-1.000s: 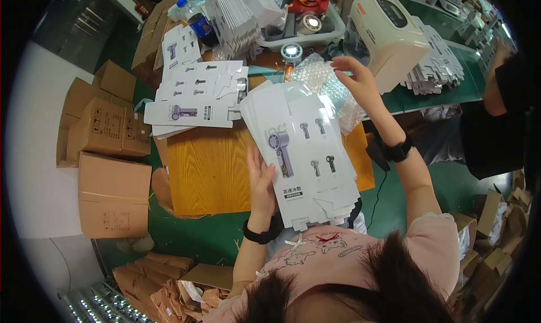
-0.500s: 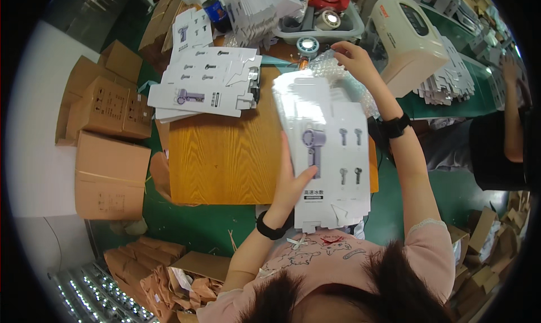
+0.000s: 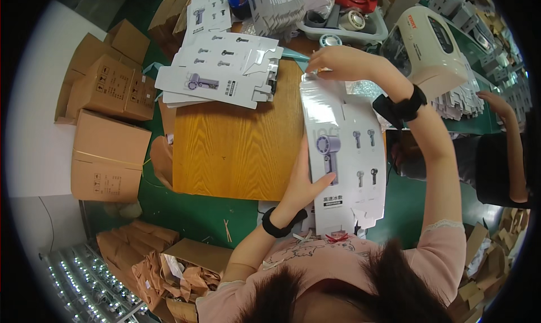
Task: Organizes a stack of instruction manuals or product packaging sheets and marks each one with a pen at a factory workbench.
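Flat white printed cartons, several in a pile, lean between my body and the table's right edge. Each top face carries a picture of a purple handheld fan. My left hand grips the pile by its left side, thumb lying over the top face. At the far edge of the pile is my right hand, its fingers bent down and closed. What those fingertips hold, if anything, is hidden. Just beyond them shows the round head of a handheld fan. Clear bubble wrap lies beside the pile under my right wrist.
More flat cartons are spread on the wooden table. Behind stand a dark bottle, a tub with tape rolls, and a cream machine. Brown boxes line the left. Another person's arm is at the right.
My right hand has come down from over the bubble wrap to the pile's far edge, its fingers now bent closed. My left hand keeps its grip. The whole view has shifted slightly.
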Available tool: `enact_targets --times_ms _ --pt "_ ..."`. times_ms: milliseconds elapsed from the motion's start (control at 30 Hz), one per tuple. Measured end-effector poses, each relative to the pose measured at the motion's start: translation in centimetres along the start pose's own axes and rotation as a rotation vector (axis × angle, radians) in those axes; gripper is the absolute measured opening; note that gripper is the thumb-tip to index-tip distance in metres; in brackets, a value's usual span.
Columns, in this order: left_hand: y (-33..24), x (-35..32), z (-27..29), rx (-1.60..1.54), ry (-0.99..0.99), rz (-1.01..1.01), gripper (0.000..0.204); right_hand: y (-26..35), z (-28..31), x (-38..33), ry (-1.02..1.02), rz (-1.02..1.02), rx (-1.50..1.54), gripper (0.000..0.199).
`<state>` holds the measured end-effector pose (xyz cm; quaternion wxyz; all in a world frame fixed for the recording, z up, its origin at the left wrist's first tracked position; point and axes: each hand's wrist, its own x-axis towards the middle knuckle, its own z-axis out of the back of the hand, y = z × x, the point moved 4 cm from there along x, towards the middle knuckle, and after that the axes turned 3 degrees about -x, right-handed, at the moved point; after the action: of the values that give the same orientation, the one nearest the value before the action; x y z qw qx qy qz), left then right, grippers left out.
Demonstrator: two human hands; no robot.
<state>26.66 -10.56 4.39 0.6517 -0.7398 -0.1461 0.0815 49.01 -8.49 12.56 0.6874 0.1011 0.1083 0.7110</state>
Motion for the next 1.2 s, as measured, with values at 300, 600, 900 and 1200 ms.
enact_targets --times_ms 300,600,900,1200 --pt "-0.1 4.3 6.0 0.596 -0.096 -0.061 0.045 3.3 1.3 -4.4 0.04 -0.025 -0.103 0.045" --pt "4.4 12.3 5.5 1.412 -0.128 -0.345 0.026 11.5 3.7 -12.2 0.016 -0.108 -0.056 0.056" --pt "4.2 16.4 7.3 1.43 -0.029 0.03 0.022 15.5 2.8 -18.8 0.001 -0.238 -0.082 0.06" --pt "-1.3 11.4 4.3 1.252 0.158 -0.076 0.017 16.8 0.0 -23.9 -0.231 -0.279 0.245 0.063"
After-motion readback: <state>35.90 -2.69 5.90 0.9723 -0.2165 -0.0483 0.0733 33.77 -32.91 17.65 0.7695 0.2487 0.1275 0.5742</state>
